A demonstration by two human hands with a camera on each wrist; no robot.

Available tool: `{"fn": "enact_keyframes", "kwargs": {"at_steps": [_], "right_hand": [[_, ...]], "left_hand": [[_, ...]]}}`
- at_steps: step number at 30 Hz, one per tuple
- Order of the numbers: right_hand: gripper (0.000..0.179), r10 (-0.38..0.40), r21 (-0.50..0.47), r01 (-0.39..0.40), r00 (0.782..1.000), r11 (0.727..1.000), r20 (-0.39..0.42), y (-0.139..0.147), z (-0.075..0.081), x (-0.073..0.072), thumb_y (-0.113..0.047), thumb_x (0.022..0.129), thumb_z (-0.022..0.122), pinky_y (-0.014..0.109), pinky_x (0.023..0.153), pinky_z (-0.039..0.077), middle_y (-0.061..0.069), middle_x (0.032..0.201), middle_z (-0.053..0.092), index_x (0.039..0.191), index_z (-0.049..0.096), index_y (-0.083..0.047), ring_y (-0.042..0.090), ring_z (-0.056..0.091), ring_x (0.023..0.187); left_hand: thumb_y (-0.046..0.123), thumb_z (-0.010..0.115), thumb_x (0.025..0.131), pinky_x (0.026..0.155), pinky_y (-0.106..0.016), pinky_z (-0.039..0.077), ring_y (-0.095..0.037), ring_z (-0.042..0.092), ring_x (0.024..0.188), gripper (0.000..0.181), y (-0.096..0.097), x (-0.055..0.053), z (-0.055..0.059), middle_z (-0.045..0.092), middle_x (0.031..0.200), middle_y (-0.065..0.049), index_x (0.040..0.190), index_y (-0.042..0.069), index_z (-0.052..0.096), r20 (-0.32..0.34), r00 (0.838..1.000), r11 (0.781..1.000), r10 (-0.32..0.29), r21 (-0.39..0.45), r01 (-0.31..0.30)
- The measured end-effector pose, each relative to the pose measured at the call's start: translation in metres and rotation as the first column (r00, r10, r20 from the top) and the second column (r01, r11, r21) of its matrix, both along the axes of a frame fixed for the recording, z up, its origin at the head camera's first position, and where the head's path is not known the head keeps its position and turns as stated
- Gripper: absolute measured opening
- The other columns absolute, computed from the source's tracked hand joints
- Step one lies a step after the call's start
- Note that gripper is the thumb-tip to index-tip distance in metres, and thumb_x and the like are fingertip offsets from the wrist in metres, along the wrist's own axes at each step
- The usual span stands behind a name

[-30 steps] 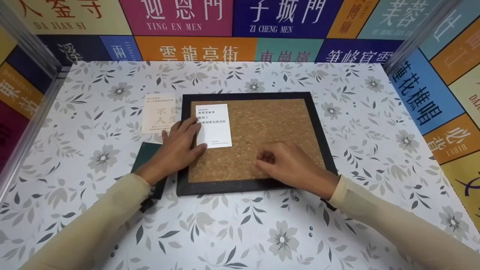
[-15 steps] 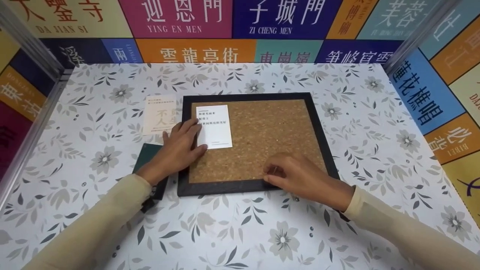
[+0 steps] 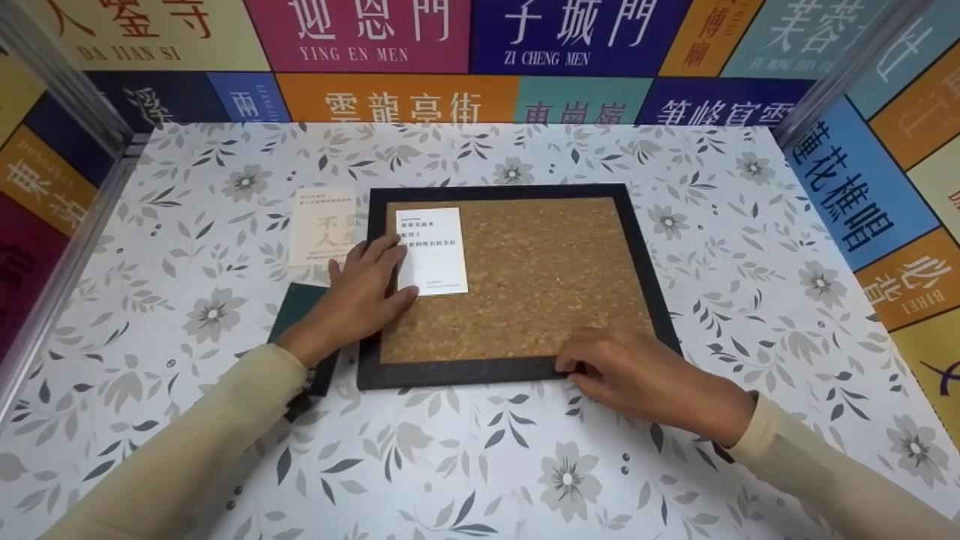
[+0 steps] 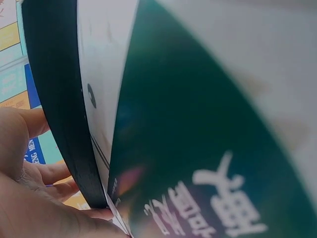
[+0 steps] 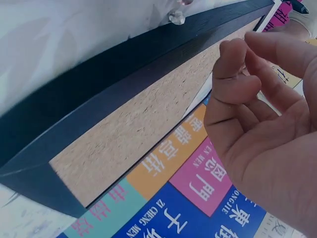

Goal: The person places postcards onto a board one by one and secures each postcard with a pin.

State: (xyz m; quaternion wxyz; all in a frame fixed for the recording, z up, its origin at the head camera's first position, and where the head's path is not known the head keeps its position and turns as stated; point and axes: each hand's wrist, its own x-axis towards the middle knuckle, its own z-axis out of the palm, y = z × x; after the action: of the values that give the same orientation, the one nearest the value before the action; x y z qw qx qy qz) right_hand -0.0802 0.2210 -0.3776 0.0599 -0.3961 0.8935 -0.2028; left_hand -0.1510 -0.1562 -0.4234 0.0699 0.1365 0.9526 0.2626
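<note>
A white card (image 3: 442,262) with printed lines lies on the left part of a cork board (image 3: 547,262) with a black frame. Across the board's left edge rests my left hand (image 3: 358,296), fingers spread and its thumb and fingertips on the card's left side. My right hand (image 3: 634,379) is at the front edge of the frame, its fingers loosely bent; the right wrist view shows nothing between them. A small clear object (image 5: 177,17), like a push pin, lies beside the frame near those fingertips.
A dark green booklet or box (image 4: 168,109) with white characters lies left of the board, partly under the left forearm. Behind it is a pale card (image 3: 319,229). Coloured panels (image 3: 397,97) stand along the back of the floral-covered table (image 3: 450,465).
My right hand has moved from over the cork toward me and to the right, down to the front edge of the frame. The left hand and white card have stayed put.
</note>
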Motion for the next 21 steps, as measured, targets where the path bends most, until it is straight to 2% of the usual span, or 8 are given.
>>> {"fn": "enact_keyframes", "kwargs": {"at_steps": [6,14,21], "right_hand": [[0.017,0.005,0.074,-0.003,0.999,0.997,-0.035,0.011,0.001,0.008,-0.001,0.093,0.081,0.040,0.077,0.061,-0.003,0.103,0.078,0.102,0.084,-0.015,0.017,0.074,0.091],[0.017,0.055,0.158,-0.034,0.990,0.987,-0.131,0.015,0.000,0.016,-0.001,0.088,0.083,0.040,0.063,0.054,-0.002,0.091,0.072,0.092,0.079,-0.017,0.020,0.069,0.079],[0.017,0.068,0.190,-0.036,0.984,0.981,-0.165,0.016,-0.005,0.020,-0.002,0.088,0.086,0.044,0.065,0.057,0.000,0.094,0.073,0.093,0.078,-0.016,0.025,0.072,0.080]], "left_hand": [[0.035,0.069,0.110,0.118,-0.088,0.011,-0.048,0.022,0.163,0.070,0.001,-0.001,0.002,0.027,0.180,-0.014,0.168,0.004,0.043,0.009,1.000,1.000,0.001,-0.003,0.000],[0.034,0.069,0.109,0.118,-0.088,0.012,-0.049,0.023,0.162,0.070,0.001,-0.001,0.001,0.028,0.180,-0.014,0.167,0.004,0.044,0.002,1.000,1.000,0.006,0.000,-0.006],[0.034,0.069,0.110,0.117,-0.090,0.012,-0.049,0.023,0.162,0.069,0.000,0.001,0.000,0.028,0.179,-0.015,0.167,0.003,0.044,0.000,1.000,1.000,0.005,-0.003,-0.005]]}}
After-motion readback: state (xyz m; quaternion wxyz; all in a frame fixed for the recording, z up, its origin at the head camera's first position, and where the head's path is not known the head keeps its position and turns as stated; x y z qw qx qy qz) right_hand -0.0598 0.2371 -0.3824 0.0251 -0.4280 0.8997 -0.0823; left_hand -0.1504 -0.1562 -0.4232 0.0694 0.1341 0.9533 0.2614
